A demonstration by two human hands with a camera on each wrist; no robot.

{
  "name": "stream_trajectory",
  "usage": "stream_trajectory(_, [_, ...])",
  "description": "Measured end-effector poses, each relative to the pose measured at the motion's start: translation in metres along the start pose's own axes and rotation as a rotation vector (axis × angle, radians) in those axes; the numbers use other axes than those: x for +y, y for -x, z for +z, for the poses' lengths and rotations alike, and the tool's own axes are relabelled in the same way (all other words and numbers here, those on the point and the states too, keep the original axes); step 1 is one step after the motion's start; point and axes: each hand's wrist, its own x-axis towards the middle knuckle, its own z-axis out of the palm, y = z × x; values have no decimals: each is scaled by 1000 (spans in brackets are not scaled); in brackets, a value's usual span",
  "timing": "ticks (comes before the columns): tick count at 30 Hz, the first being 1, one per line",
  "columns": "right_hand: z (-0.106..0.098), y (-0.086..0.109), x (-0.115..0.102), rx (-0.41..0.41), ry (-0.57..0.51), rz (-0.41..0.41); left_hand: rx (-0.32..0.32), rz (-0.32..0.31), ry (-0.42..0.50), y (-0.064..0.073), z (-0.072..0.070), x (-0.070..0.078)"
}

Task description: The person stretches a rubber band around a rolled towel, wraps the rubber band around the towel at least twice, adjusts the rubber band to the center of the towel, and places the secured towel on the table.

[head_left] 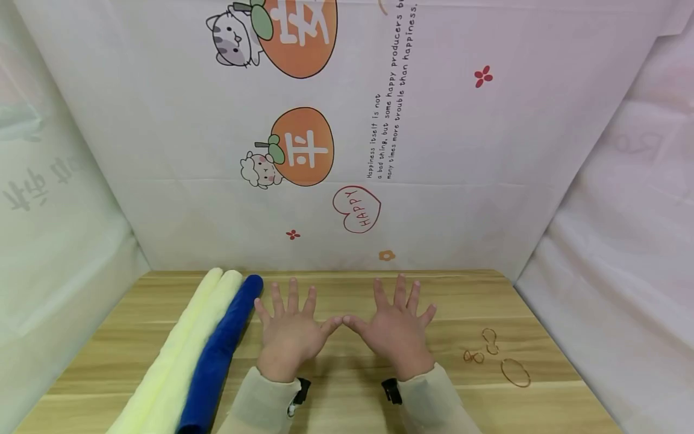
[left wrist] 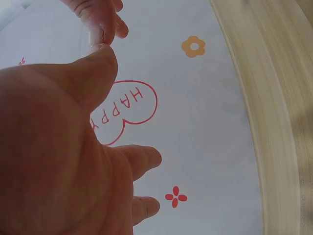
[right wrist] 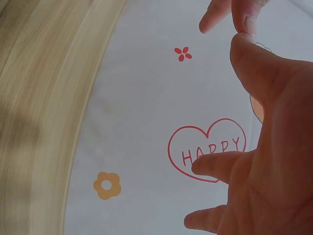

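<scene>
I hold both hands out over the wood-grain bench (head_left: 347, 404), fingers straight and spread, gripping nothing. My left hand (head_left: 290, 334) and my right hand (head_left: 394, 331) meet only at the tips of the thumbs, and both wrist views show that contact close up. The backs of my hands face the head view, while the wrist views look at them from the palm side.

Just beside my left little finger lies the dark blue plush roll (head_left: 219, 355), slanting from the far edge of the bench toward me; whether the finger brushes it, I cannot tell. Along its left side, touching it, run two pale yellow plush rolls (head_left: 187, 343) at the same slant.

To the right of my right hand, apart from it, some thin brown rubber bands (head_left: 515, 372) lie flat on the bench: a larger loop nearest me, with smaller, twisted ones grouped just behind it.

I have pale sleeves (head_left: 434, 395) reaching to my wrists, and a small black device (head_left: 391, 390) shows at each cuff. Behind the bench hangs a white printed cloth (head_left: 450, 199) with orange fruits, a cartoon cat, small flowers and a red heart (head_left: 356, 209) reading "HAPPY".
</scene>
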Motion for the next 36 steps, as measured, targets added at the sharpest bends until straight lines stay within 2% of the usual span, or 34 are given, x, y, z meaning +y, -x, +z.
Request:
stream_trajectory(5, [0,0,1,-14,-6,3,-17,20,24,-1,-1,-3])
stream_trajectory(8, [1,-1,5,-33,-9,2,-54,41,38,-2,-6,-12])
stream_trajectory(14, [-6,-5,24,-68,16,16,-157,23,130,-6,-34,-49])
stream_trajectory(19, [-19,-10,42,-92,5,22,-217,22,177,-21,-48,-86])
stream_trajectory(22, [-25,-13,52,-127,-41,18,-267,56,199,-34,-45,-107])
stream_trajectory(24, [-29,-13,61,-155,-77,19,-297,88,229,-43,-41,-117])
stream_trajectory(26, [-33,-12,71,-183,-108,22,-322,94,280,-51,-36,-125])
stream_trajectory(31, [-44,-8,99,-213,-161,17,-350,51,382,-61,-25,-136])
stream_trajectory(36, [-53,-5,133,-214,-158,-5,-376,35,378,-66,-21,-140])
